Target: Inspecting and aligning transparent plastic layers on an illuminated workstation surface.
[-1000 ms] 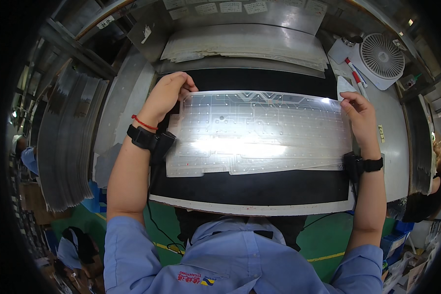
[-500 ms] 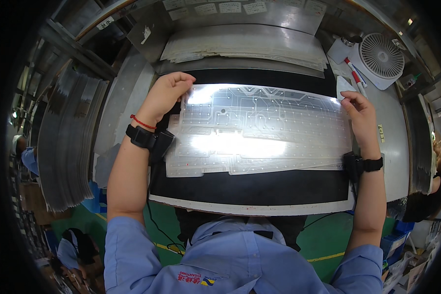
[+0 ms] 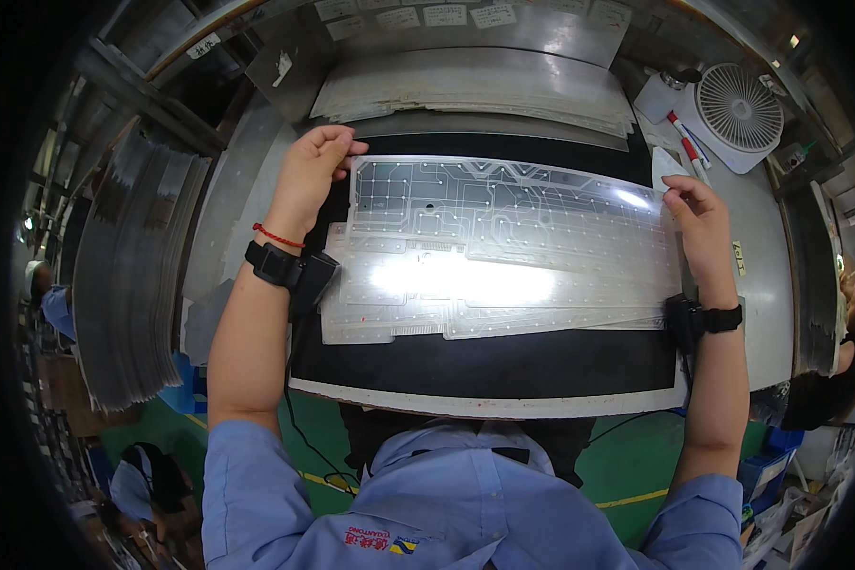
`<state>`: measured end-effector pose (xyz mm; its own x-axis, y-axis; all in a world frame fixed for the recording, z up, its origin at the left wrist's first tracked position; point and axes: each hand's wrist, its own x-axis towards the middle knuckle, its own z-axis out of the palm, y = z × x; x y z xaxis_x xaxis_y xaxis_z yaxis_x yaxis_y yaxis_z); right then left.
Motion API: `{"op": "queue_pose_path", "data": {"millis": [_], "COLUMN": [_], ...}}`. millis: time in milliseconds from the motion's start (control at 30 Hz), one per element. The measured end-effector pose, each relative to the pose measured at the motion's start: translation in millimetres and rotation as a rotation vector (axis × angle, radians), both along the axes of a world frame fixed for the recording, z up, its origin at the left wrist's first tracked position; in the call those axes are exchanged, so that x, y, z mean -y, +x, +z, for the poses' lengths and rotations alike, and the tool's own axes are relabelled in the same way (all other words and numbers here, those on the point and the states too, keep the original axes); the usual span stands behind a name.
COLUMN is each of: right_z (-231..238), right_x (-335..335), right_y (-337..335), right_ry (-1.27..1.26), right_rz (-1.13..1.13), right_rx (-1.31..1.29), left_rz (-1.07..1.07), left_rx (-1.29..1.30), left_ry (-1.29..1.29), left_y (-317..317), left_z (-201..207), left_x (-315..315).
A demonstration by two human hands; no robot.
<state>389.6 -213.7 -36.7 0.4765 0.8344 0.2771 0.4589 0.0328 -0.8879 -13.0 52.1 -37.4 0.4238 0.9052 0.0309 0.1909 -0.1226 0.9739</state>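
A clear, flexible plastic sheet printed with fine circuit lines and dots (image 3: 503,204) lies slanted over several similar sheets (image 3: 389,323) on a black mat (image 3: 484,366). My left hand (image 3: 313,176) is at the sheet's far left corner, thumb and fingers pinched together there. At the far right corner, my right hand (image 3: 701,223) pinches the edge between thumb and curled fingers. Bright glare hides part of the printed pattern in the middle. Both wrists carry black strapped devices.
Behind the mat rests a pile of thin sheets (image 3: 475,85) in a metal holder. A white fan (image 3: 739,106), red markers (image 3: 686,142) and a bottle (image 3: 659,98) stand at the far right. Tall sheet stacks (image 3: 138,275) flank the left side. Other people are in the background.
My left hand has moved slightly up and left, and the sheet's left corner has shifted with it. The glare has left that corner. My right hand stays in place.
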Motion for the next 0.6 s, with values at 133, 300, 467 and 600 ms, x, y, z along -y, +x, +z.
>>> {"op": "queue_pose_path", "data": {"millis": [133,300,467,600], "right_z": [1,3,-1,-3], "right_x": [0,1,0,-2], "right_y": [0,-2,-1,0], "right_ry": [0.039,0.062,0.078,0.058], "right_rz": [0.051,0.101,0.116,0.107], "right_rx": [-0.006,0.012,0.021,0.017], "left_rz": [-0.023,-0.186,-0.28,-0.218], "left_rx": [0.07,-0.072,-0.4,-0.232], "left_ry": [0.074,0.174,0.222,0.08], "left_y": [0,13,18,10], "left_z": [-2,1,6,-7], "left_x": [-3,14,18,3]}}
